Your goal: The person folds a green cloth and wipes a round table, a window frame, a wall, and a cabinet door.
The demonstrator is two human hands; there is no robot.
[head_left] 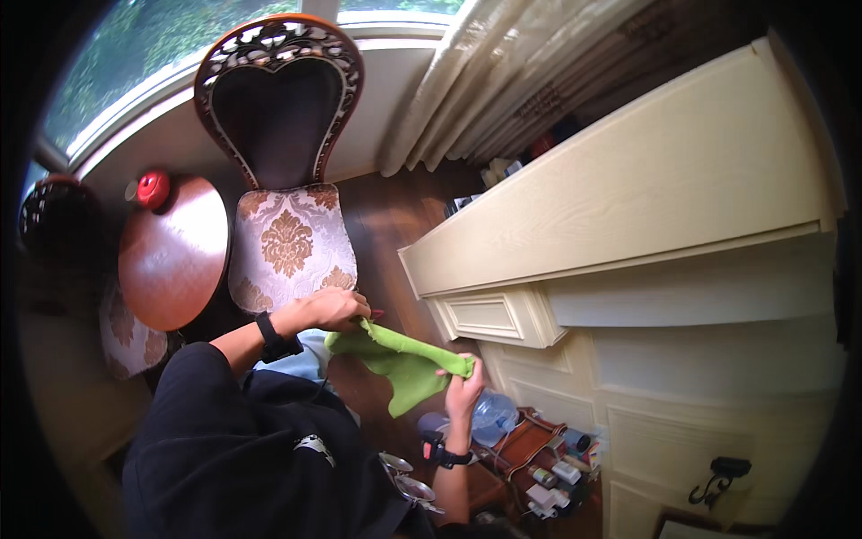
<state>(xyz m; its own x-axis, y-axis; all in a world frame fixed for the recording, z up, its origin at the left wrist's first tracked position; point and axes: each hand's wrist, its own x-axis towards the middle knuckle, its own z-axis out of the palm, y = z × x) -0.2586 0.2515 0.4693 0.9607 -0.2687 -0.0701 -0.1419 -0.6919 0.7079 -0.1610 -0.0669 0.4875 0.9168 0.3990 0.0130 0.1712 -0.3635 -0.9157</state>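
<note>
A bright green cloth [400, 364] is stretched between my two hands, its upper edge pulled fairly straight and the rest hanging down in folds. My left hand [337, 308], just off the front edge of the patterned chair seat [289, 247], is closed on one end of it. A small bit of red shows beside those fingers. Nearer to the cabinet side, my right hand [464, 386] grips the opposite corner, which bunches up at the fingers. A dark band is on each wrist.
A round wooden table [175, 256] with a red pot-like object [153, 189] stands left of the chair. To the right juts a long cream cabinet top [620, 171]. Below it, a large clear plastic bottle [494, 416] stands by a low wooden stand [528, 446] crowded with small items.
</note>
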